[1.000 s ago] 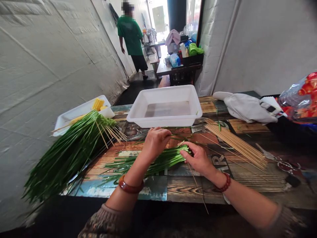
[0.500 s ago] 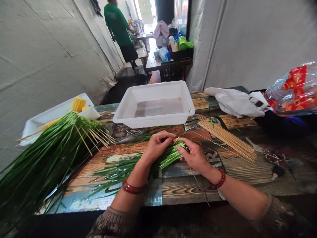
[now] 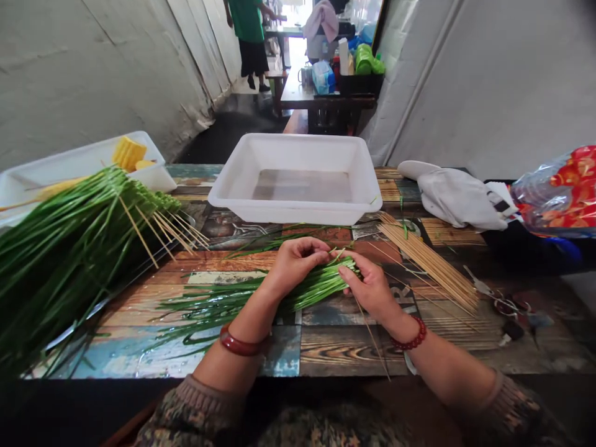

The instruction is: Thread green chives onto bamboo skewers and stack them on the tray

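On the table, a bunch of garlic chives [image 3: 310, 295] lies with its pale cut ends under my right hand [image 3: 367, 285]. The thumb and fingers of that hand are closed around those ends. A thin bamboo skewer [image 3: 372, 338] sticks out below the right hand toward the table's front edge; its upper end is hidden. My left hand [image 3: 300, 264] is pinched at a chive stem beside the right fingertips, over the bunch. To the left rests a big heap of chives [image 3: 60, 248] with several skewers [image 3: 162, 231] poking from its stem ends.
A white plastic tub [image 3: 295, 214] stands behind my hands. Loose bamboo skewers [image 3: 428, 267], keys [image 3: 510, 329] and a white cap [image 3: 459, 195] are at right. A white tray [image 3: 156, 177] with corn [image 3: 128, 154] sits at left. Someone in a green shirt [image 3: 246, 22] stands farther back.
My view has tipped down and shifted, so the tub looks nearer and the person in green sits higher in the picture. Both hands stay at the chive ends with only slight finger movement.
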A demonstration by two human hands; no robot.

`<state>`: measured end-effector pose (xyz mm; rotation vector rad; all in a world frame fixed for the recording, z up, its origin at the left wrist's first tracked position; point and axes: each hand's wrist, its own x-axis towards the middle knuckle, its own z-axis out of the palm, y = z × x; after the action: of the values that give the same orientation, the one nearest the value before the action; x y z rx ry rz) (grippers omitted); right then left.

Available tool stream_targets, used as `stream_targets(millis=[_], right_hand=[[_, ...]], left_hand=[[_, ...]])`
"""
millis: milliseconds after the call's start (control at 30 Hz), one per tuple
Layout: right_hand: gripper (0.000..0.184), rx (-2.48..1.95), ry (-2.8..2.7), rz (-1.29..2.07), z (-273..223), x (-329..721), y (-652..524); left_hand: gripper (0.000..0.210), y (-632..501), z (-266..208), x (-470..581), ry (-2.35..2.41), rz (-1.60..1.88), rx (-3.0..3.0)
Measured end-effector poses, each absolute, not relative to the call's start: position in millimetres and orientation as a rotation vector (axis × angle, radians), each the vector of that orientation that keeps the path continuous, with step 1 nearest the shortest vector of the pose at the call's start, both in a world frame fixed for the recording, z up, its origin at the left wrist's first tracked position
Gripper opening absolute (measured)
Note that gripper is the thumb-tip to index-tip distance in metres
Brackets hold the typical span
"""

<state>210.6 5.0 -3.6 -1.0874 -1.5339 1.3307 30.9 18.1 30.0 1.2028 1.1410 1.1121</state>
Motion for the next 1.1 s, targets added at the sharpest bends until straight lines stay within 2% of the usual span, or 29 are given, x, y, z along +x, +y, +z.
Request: stream_targets(millis=[100,267,1100], right_hand=[[0.034,-1.109,-1.551,1.318,-4.9,212.0,5.1],[0.033,-1.109,-1.557,1.310,-2.9,212.1,5.1],[0.033,-1.128,-1.559,1.324,-1.2,213.7,3.8]], left_hand=[[0.013,17.9,29.8,31.8,1.196,1.086,1.313],[0.019,17.8,29.8,30.2,1.279,1.068,1.431],[0.016,14.8,33.6,37.9,1.208,1.121,1.322]])
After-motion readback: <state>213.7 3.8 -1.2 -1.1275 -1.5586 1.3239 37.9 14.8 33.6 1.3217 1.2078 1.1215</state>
